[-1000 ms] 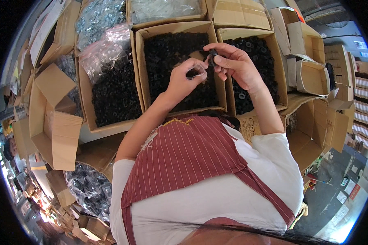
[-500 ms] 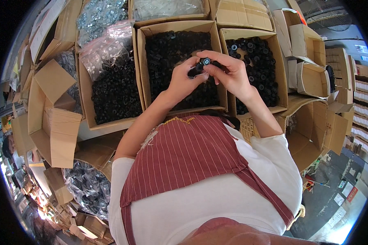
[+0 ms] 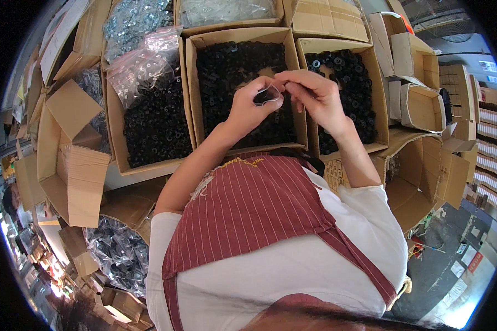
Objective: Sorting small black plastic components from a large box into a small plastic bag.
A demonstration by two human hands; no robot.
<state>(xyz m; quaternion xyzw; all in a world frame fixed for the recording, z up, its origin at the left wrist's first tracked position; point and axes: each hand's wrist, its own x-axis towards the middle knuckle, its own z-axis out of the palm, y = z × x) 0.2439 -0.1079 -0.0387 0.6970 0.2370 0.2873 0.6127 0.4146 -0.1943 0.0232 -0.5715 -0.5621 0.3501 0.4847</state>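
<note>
My left hand (image 3: 250, 106) is closed round a small clear plastic bag (image 3: 267, 96), with its rounded mouth facing up and something dark showing inside. From the other side my right hand (image 3: 318, 99) comes in closed, thumb and forefinger pinched at the bag's right edge, close against the left fingertips. Exactly what lies under that pinch is hidden. Both hands are above the middle carton (image 3: 190, 88), which is filled with small black parts (image 3: 226, 66).
A left carton (image 3: 185, 105) holds black ring-like parts and a clear zip bag of small pieces (image 3: 143, 69). In the right carton (image 3: 381, 105) lie larger black round parts (image 3: 348, 77). Bagged dark parts (image 3: 121, 259) sit at lower left; small open boxes (image 3: 422, 107) stand at right.
The black round part with a pale blue centre, seen between my hands before, is out of sight. My right hand has shifted slightly right, and the bag's mouth now shows.
</note>
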